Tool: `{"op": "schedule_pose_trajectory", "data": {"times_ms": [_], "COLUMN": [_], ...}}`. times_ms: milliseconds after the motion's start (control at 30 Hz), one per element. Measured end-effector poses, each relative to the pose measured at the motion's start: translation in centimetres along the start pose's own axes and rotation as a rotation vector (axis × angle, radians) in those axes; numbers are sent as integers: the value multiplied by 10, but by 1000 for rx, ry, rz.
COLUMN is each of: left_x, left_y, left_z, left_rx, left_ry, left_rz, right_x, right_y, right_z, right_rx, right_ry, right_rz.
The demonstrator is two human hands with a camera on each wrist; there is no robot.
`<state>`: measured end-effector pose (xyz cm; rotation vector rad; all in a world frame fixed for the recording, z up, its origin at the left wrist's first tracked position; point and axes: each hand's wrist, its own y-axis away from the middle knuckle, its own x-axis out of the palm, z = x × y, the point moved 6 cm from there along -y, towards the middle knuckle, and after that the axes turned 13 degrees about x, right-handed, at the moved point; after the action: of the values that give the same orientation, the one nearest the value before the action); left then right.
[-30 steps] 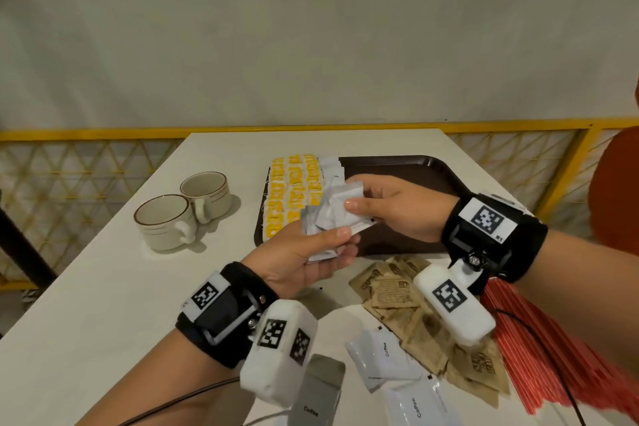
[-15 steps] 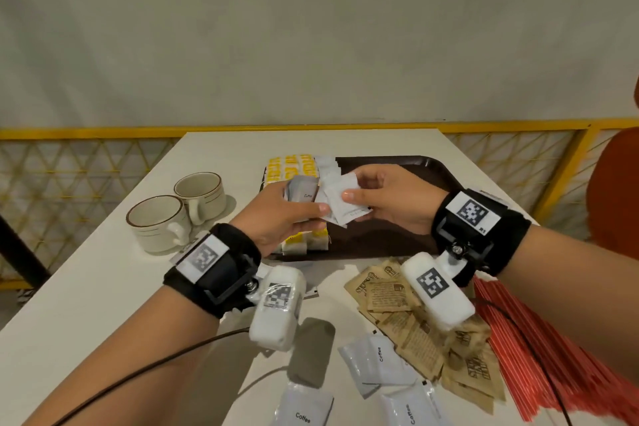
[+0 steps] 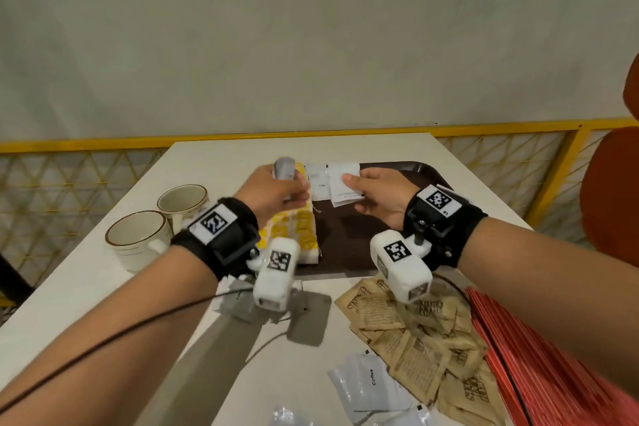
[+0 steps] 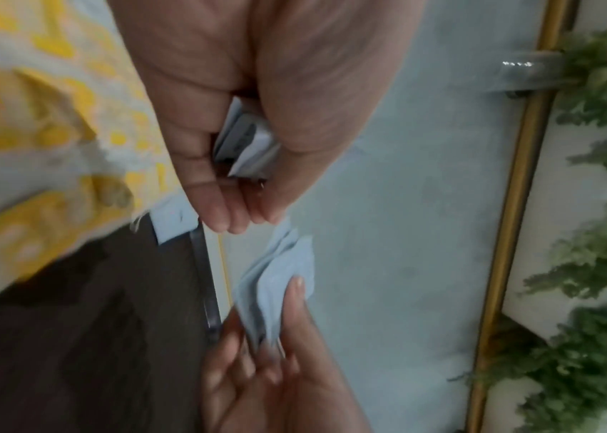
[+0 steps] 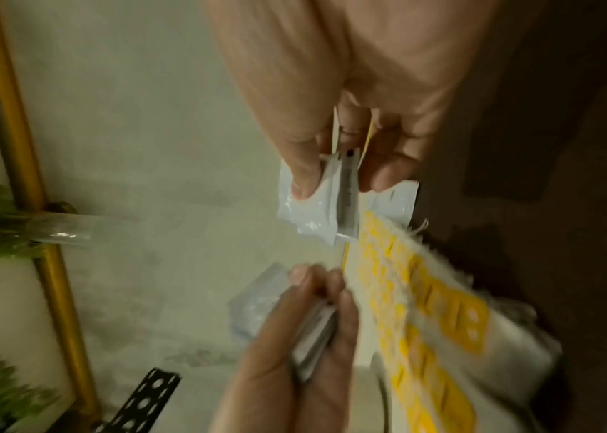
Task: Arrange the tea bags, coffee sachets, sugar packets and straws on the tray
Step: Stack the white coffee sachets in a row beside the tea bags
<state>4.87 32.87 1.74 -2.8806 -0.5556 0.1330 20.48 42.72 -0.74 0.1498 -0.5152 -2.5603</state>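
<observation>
Over the far left of the dark brown tray (image 3: pixel 397 218), my left hand (image 3: pixel 294 188) grips a small stack of white coffee sachets (image 3: pixel 285 168), seen edge-on between its fingers (image 4: pixel 248 146). Just to the right, my right hand (image 3: pixel 349 183) pinches a few white sachets (image 3: pixel 344 183) between thumb and fingers (image 5: pixel 320 205). One coffee sachet (image 3: pixel 320 183) lies on the tray beside rows of yellow tea bags (image 3: pixel 301 232). On the table near me lie brown sugar packets (image 3: pixel 415 332), more coffee sachets (image 3: pixel 366 384) and red straws (image 3: pixel 539 373).
Two beige cups (image 3: pixel 141 242) stand left of the tray. The white table (image 3: pixel 86 287) ends at a yellow railing (image 3: pixel 103 142) at the back. An orange chair (image 3: pixel 612 201) is at the right. Cables run from both wrist cameras across the near table.
Both hands have moved away from me to the tray's far left corner. The left hand carried its stack over the tea bags; the right hand keeps pinching its sachets.
</observation>
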Motion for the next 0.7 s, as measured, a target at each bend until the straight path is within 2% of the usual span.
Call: {"op": "schedule_pose_trajectory", "data": {"times_ms": [67,233,367,500,700], "left_x": [-10,-10,-6,-6,-15], "left_y": [-26,-76,-96,-107,-114], "left_z": [-7,-7,3,16,26], "left_rx": [19,-46,-83,-88,-83], "left_ry": [-137,-404,-391,-346,-385], "left_rz": [-11,81,92,79,57], "right_x": [-7,-3,7,8,8], "right_y": [-24,-65,-80,-107,-114], "right_z": [1,-3,5,4,4], "right_rx": [25,82,67,71,97], "right_ry": [120,466,652,583,761], "right_rz": [-70,-131,-168,-177,-202]}}
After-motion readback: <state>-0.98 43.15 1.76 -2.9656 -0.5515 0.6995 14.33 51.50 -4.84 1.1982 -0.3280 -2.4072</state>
